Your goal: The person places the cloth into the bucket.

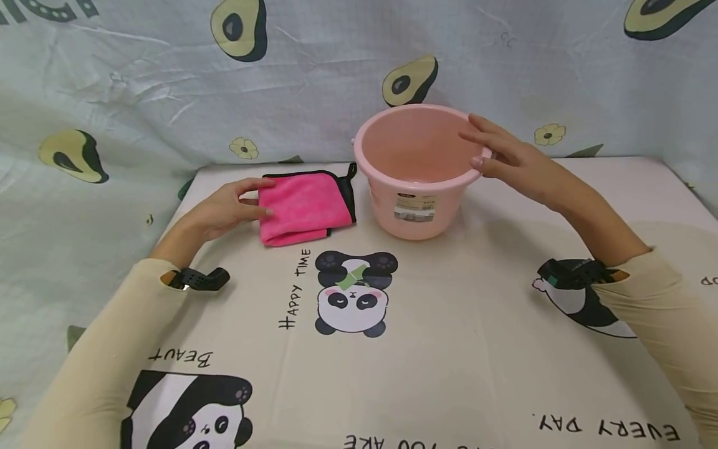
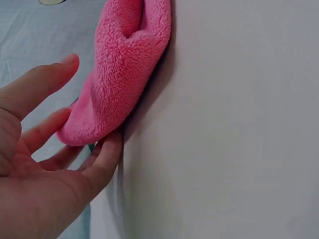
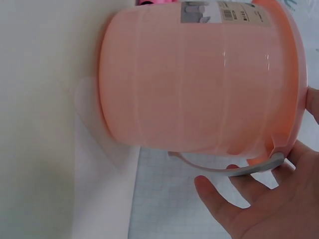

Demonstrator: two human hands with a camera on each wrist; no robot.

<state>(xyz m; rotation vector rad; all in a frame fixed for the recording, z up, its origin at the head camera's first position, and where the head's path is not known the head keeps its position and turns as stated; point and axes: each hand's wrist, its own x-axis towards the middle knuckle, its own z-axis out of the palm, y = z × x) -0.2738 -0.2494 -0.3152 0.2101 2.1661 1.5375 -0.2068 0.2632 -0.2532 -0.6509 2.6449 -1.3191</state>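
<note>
A pale panda-print tabletop (image 1: 449, 349) under a folded pink cloth (image 1: 308, 206) and an upright pink bucket (image 1: 384, 202).

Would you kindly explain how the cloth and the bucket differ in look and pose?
The cloth is vivid pink with black edging, while the bucket is pale pink and bears a printed label. The cloth looks fuzzy; the bucket looks smooth. The cloth lies folded and low, whereas the bucket stands upright and taller. Both are pink.
</note>
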